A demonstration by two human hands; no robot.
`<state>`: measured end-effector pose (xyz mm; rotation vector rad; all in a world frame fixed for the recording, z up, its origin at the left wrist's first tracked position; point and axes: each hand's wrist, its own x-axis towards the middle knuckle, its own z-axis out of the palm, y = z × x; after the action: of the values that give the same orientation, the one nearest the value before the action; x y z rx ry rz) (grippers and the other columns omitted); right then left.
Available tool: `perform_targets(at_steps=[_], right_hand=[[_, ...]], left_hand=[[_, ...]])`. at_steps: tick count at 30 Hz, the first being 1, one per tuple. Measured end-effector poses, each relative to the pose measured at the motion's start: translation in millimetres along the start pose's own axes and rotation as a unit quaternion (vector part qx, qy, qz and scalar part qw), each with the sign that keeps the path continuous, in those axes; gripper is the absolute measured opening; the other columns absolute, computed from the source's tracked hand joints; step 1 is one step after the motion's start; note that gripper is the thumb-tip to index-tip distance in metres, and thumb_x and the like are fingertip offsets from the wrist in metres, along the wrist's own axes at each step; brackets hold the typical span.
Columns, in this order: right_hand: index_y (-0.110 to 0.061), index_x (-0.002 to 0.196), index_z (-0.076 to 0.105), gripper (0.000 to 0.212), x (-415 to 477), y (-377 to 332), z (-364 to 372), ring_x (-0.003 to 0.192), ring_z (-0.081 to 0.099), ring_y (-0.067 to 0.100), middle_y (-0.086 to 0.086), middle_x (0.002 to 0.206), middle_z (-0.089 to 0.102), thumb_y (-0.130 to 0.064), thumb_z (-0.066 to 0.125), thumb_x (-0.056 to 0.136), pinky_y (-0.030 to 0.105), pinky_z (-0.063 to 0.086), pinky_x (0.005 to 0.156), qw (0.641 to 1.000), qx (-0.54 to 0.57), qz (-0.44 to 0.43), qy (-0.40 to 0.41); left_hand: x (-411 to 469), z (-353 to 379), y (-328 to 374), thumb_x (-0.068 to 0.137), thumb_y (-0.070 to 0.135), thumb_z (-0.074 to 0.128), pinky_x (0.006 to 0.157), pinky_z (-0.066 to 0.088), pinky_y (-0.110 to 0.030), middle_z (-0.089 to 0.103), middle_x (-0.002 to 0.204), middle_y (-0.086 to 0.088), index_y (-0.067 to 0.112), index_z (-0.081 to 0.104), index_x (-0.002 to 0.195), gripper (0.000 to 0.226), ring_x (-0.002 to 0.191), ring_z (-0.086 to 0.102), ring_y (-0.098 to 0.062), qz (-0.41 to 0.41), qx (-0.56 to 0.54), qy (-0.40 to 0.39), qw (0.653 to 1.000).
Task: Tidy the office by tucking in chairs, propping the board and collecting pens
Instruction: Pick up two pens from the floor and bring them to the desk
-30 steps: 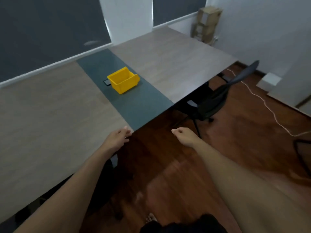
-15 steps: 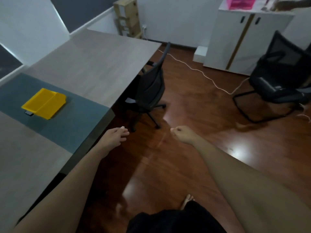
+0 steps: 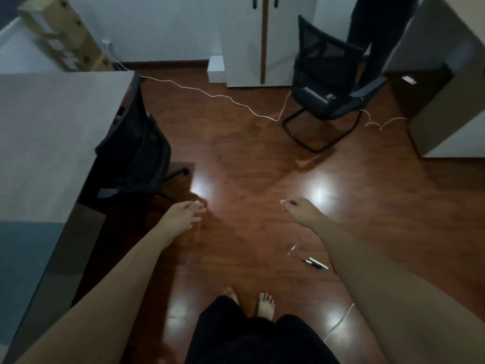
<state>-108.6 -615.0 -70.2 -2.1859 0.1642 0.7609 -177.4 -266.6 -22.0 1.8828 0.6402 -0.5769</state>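
A few pens lie on the wooden floor: a white and black marker (image 3: 318,263), a dark pen (image 3: 309,262) beside it, and a thin pen (image 3: 292,249) a little farther. My right hand (image 3: 298,207) hovers above them, fingers curled with nothing in it. My left hand (image 3: 185,214) is held out over the floor, fingers loosely extended and empty. A black swivel chair (image 3: 136,148) is pushed against the long grey table (image 3: 47,132) at the left. A second black mesh chair (image 3: 328,82) stands out in the room at the back right.
A white cable (image 3: 210,95) snakes across the floor to the far chair. White cabinets (image 3: 252,40) line the back wall, a wooden shelf (image 3: 65,32) stands in the back left corner, and a grey desk (image 3: 446,74) is at the right. A person's dark legs (image 3: 372,32) stand behind the mesh chair.
My view has swung right and down from the table to the floor. The yellow bin has left the view and pens on the floor have appeared. Both hands stay empty.
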Motion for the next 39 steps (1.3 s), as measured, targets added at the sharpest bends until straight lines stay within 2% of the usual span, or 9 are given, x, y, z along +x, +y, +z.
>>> perform_targets(at_steps=[4, 8, 16, 19, 23, 25, 29, 35, 39], right_hand=[[-0.019, 0.104, 0.072, 0.03, -1, 40, -35, 0.102, 0.062, 0.02, -0.001, 0.109, 0.069, -0.043, 0.055, 0.105, 0.027, 0.042, 0.088, 0.997, 0.037, 0.052, 0.036], [-0.001, 0.101, 0.075, 0.069, 0, 87, -59, 0.091, 0.064, 0.026, 0.019, 0.101, 0.074, -0.063, 0.05, 0.083, 0.034, 0.043, 0.078, 0.988, 0.065, 0.095, 0.1], [0.012, 0.104, 0.071, 0.043, -10, 183, -93, 0.101, 0.071, 0.044, 0.035, 0.106, 0.073, -0.028, 0.057, 0.107, 0.043, 0.052, 0.08, 0.96, 0.1, 0.197, 0.174], [0.013, 0.106, 0.072, 0.043, -6, 210, -101, 0.105, 0.069, 0.042, 0.034, 0.109, 0.073, -0.027, 0.056, 0.107, 0.045, 0.051, 0.091, 0.954, 0.105, 0.225, 0.167], [-0.005, 0.086, 0.075, 0.035, 28, 261, -105, 0.095, 0.068, 0.036, 0.016, 0.088, 0.074, -0.028, 0.058, 0.106, 0.04, 0.047, 0.08, 0.951, 0.108, 0.251, 0.146], [-0.022, 0.077, 0.067, 0.031, 56, 297, -102, 0.092, 0.065, 0.028, -0.004, 0.076, 0.064, -0.033, 0.058, 0.105, 0.031, 0.039, 0.076, 0.953, 0.098, 0.254, 0.131], [-0.016, 0.114, 0.076, 0.026, 121, 379, -86, 0.114, 0.067, 0.028, 0.005, 0.106, 0.073, -0.033, 0.061, 0.101, 0.031, 0.045, 0.089, 0.951, 0.108, 0.266, 0.114], [-0.014, 0.127, 0.07, 0.033, 228, 517, -29, 0.119, 0.066, 0.026, 0.006, 0.12, 0.075, -0.03, 0.064, 0.099, 0.027, 0.043, 0.091, 0.947, 0.118, 0.284, 0.092], [-0.013, 0.13, 0.067, 0.036, 311, 626, 30, 0.115, 0.067, 0.027, 0.006, 0.122, 0.074, -0.03, 0.066, 0.098, 0.026, 0.044, 0.086, 0.946, 0.112, 0.294, 0.083]], left_hand=[[44, 39, 39, 0.112, 0.042, 0.043, 0.108, 0.05, -0.044, 0.072, 0.132, 0.006, 0.018, 0.064, 0.143, 0.045, 0.115, 0.068, -0.015, 0.009, 0.047, -0.047, 0.998], [90, 85, 80, 0.112, 0.037, 0.047, 0.089, 0.054, -0.027, 0.072, 0.135, -0.002, 0.011, 0.063, 0.143, 0.044, 0.115, 0.069, -0.018, 0.025, 0.083, -0.104, 0.991], [157, 194, 128, 0.114, 0.025, 0.041, 0.062, 0.047, -0.021, 0.069, 0.133, -0.006, 0.005, 0.063, 0.138, 0.038, 0.111, 0.066, -0.024, 0.014, 0.146, -0.204, 0.968], [182, 229, 123, 0.114, 0.026, 0.042, 0.065, 0.041, -0.027, 0.071, 0.136, -0.006, 0.007, 0.066, 0.137, 0.039, 0.109, 0.068, -0.023, -0.01, 0.161, -0.214, 0.963], [220, 278, 107, 0.112, 0.026, 0.043, 0.073, 0.044, -0.03, 0.075, 0.131, -0.005, 0.013, 0.07, 0.127, 0.034, 0.103, 0.071, -0.022, -0.036, 0.166, -0.202, 0.964], [241, 307, 95, 0.112, 0.023, 0.042, 0.067, 0.042, -0.028, 0.074, 0.129, -0.005, 0.011, 0.07, 0.128, 0.034, 0.102, 0.07, -0.023, -0.047, 0.171, -0.191, 0.965], [303, 377, 53, 0.111, 0.025, 0.045, 0.071, 0.046, -0.027, 0.076, 0.127, -0.004, 0.013, 0.073, 0.124, 0.033, 0.099, 0.071, -0.019, -0.06, 0.185, -0.178, 0.965], [431, 502, -60, 0.111, 0.018, 0.05, 0.066, 0.046, -0.021, 0.074, 0.121, -0.01, 0.006, 0.072, 0.123, 0.028, 0.083, 0.067, -0.014, -0.043, 0.221, -0.179, 0.958], [532, 573, -172, 0.105, 0.018, 0.06, 0.097, 0.059, -0.043, 0.08, 0.113, -0.011, 0.029, 0.07, 0.087, 0.024, 0.097, 0.075, -0.029, -0.019, 0.268, -0.193, 0.944]])
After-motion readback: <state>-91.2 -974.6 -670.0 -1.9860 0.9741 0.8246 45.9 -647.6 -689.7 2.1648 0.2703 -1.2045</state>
